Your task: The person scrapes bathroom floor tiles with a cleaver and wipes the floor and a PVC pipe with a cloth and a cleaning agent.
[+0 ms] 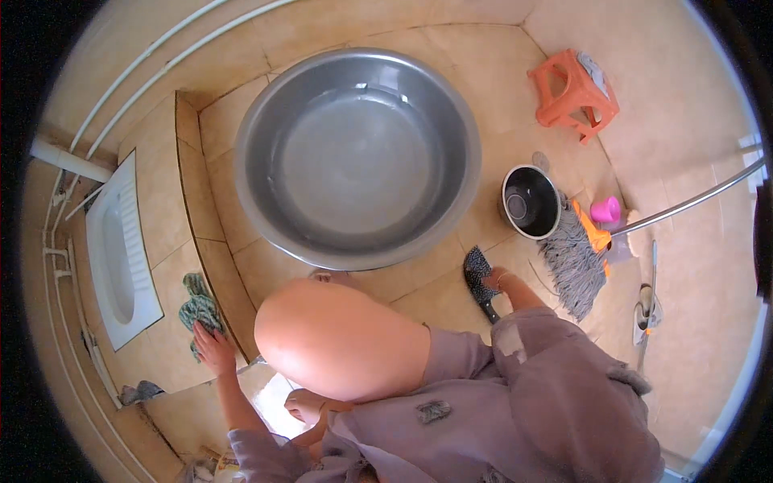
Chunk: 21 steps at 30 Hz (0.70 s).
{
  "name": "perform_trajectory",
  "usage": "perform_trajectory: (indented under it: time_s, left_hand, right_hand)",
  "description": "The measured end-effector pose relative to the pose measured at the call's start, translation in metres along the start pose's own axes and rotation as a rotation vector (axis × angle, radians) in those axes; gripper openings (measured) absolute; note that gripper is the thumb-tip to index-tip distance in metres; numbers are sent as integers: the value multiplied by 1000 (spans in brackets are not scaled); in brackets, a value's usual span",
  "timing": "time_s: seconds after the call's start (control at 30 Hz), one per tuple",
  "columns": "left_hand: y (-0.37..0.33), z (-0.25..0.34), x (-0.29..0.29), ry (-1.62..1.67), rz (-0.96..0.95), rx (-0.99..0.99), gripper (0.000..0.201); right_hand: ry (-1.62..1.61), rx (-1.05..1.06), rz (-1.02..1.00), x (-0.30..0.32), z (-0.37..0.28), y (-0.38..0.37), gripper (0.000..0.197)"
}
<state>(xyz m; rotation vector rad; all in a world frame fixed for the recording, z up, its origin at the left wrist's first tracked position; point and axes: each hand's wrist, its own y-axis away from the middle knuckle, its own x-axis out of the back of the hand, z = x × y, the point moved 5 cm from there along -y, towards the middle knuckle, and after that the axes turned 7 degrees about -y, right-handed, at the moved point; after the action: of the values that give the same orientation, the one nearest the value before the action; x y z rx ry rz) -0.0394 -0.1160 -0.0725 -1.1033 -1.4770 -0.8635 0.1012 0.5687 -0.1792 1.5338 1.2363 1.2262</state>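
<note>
My left hand [213, 348] is at the left, its fingers closed over part of a crumpled green patterned cloth [198, 310]. The cloth lies on a raised tiled ledge [179, 270], beside a white squat toilet [122, 245]. On the right, low over the tiled floor, my right hand [501, 280] grips the side of a long dark speckled thing [477, 270] with a black handle-like end; its exact kind is unclear. A big grey basin [358, 161] stands in front of me, holding a shallow layer of what looks like water. My bent knee [294, 334] shows between my hands.
To the right stand a small dark pot [531, 203], a grey string mop [576, 266] with an orange clamp, and a pink cup [605, 210]. Farther back is an orange stool [573, 92] with a grey cloth on it. White pipes [153, 56] run along the left wall.
</note>
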Motion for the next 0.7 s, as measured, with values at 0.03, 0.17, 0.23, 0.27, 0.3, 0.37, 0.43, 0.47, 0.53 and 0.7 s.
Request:
perform_trajectory:
  time_s: [0.03, 0.17, 0.23, 0.27, 0.3, 0.37, 0.43, 0.47, 0.53, 0.7]
  left_hand:
    - [-2, -8, -6, -14, -1, 15, 51]
    - [-2, -24, -2, 220, 21, -48, 55]
    - [-3, 2, 18, 177, 49, 19, 51]
    - [-4, 10, 30, 216, 108, -40, 48]
    - [-7, 14, 29, 235, -53, 12, 52]
    - [-1, 20, 36, 109, -57, 113, 57]
    - [5, 23, 39, 194, -142, 132, 62]
    - [13, 17, 41, 189, -129, 129, 63]
    - [25, 7, 46, 166, -116, 121, 69]
    - [27, 14, 61, 163, -104, 111, 70]
  right_hand:
    - [81, -6, 17, -20, 9, -8, 24]
    - [453, 66, 203, -91, 36, -15, 25]
    - [542, 74, 318, -99, 49, -11, 27]
    - [562, 71, 365, -98, 53, -7, 28]
    - [573, 73, 407, -95, 55, -4, 29]
    - [579, 91, 468, -91, 56, 1, 33]
    - [565, 107, 522, -77, 55, 7, 36]
    - [555, 121, 533, -74, 51, 11, 38]
    - [504, 161, 565, -64, 48, 23, 42]
    - [247, 560, 720, -34, 10, 77, 41]
